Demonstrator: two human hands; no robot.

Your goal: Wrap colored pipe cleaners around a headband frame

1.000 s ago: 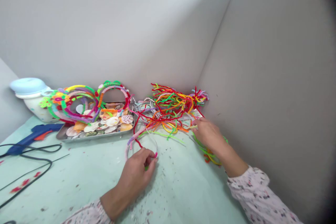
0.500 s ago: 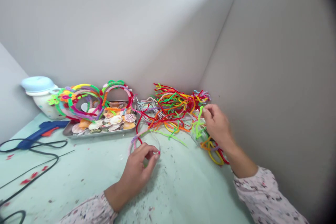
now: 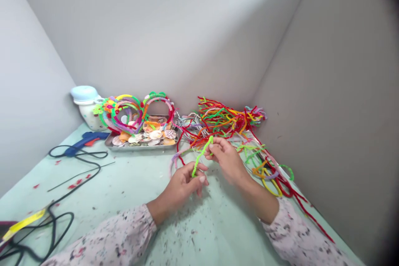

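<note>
Fingers [image 3: 220, 141]: right hand [image 3: 232, 164] pinches green pipe cleaner [image 3: 201, 156], left hand [image 3: 183, 183] parted.

Lime-green pipe cleaner [image 3: 201, 158], flecked pink sleeves [image 3: 109, 237], mint tabletop [image 3: 131, 178]

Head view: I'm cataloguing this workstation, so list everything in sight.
Lime pipe cleaner: one, bright green, centre
Table: one, pale green, below
Tray: one, silver, back left
Shells: many, white and orange, in tray
Headbands: several overlapping, multicoloured, over tray
Lidded container: one, white and blue, back left
Glue gun: one, blue and orange, left of tray
Cords: count unclear, black, left
Strip: one, yellow, lower left
Scraps: several, red, table's left side
Pipe-cleaner pile: one, mixed colours, back right
Loose strands: several, mixed colours, right
Wrapped band: one, pink and lilac, centre
Walls: three, grey, around
Sleeves: two, pale patterned, bottom
Left hand: one, bare, just below centre
Right hand: one, bare, pinching the lime pipe cleaner
</note>
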